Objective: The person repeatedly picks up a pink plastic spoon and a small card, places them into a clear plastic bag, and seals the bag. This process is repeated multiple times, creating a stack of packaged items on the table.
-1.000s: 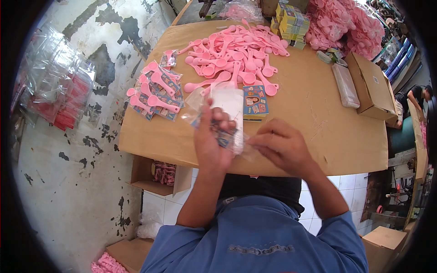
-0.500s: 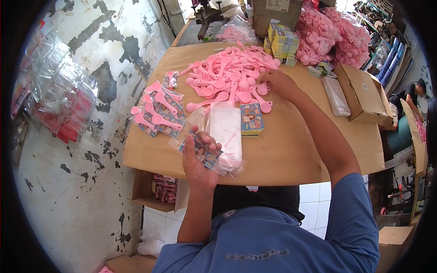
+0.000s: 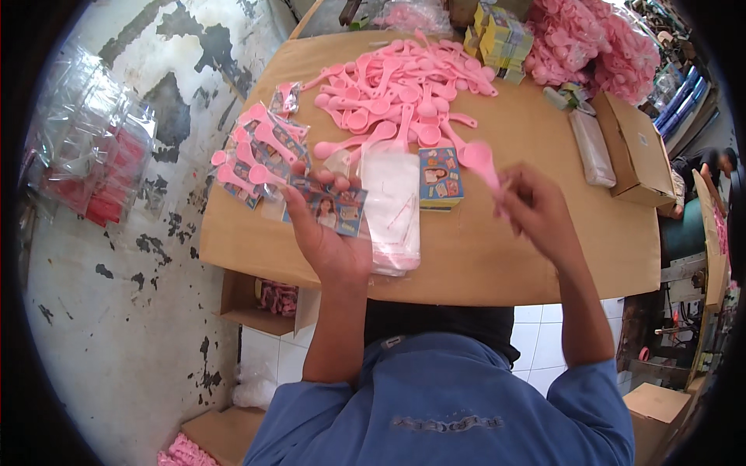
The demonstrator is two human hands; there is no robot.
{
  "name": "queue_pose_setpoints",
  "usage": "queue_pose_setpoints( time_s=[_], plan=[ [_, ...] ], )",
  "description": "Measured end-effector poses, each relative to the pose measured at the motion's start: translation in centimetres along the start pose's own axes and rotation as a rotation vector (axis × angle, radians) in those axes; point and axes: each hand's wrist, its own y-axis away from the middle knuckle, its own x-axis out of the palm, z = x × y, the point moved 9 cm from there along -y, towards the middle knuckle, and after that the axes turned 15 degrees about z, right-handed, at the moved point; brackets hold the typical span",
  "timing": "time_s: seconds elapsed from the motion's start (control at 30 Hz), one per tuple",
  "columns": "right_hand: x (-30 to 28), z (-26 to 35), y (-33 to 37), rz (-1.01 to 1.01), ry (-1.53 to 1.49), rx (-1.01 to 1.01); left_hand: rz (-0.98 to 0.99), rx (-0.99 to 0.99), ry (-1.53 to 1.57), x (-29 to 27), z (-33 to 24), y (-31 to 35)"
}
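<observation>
My left hand (image 3: 334, 241) holds a clear plastic bag with a blue printed card (image 3: 336, 213) in it, fingers curled behind it and thumb along its side. In my right hand (image 3: 536, 206), pinched by the handle, is a pink measuring spoon (image 3: 479, 160), raised over the table with its bowl toward the far left. Between the hands lie a stack of clear bags (image 3: 394, 210) and a stack of blue cards (image 3: 440, 175). Beyond them spreads a heap of pink spoons (image 3: 388, 89). Left of it are several bags with cards and spoons (image 3: 260, 147).
Banded card bundles (image 3: 501, 43) and big bags of pink spoons (image 3: 563, 39) stand at the far right of the brown table (image 3: 505, 264). A cardboard box (image 3: 633, 147) and a clear-wrapped pack (image 3: 592, 147) are at the right. Plastic bags (image 3: 93, 140) hang on the left wall.
My right hand has come back from the heap toward me, carrying a pink spoon. My left hand has raised the bagged card slightly, and its printed face now shows more fully.
</observation>
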Motion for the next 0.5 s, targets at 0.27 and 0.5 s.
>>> queue_pose_setpoints(
  time_s=[0.27,0.5],
  plan=[
    [7.0,-1.2,3.9,0.178,-0.310,0.049,0.143,-0.109,0.014,1.8,3.2,0.2],
    [7.7,0.5,3.6,0.186,-0.539,-0.177,0.144,-0.260,-0.025,3.8,6.2,2.3]
  ],
)
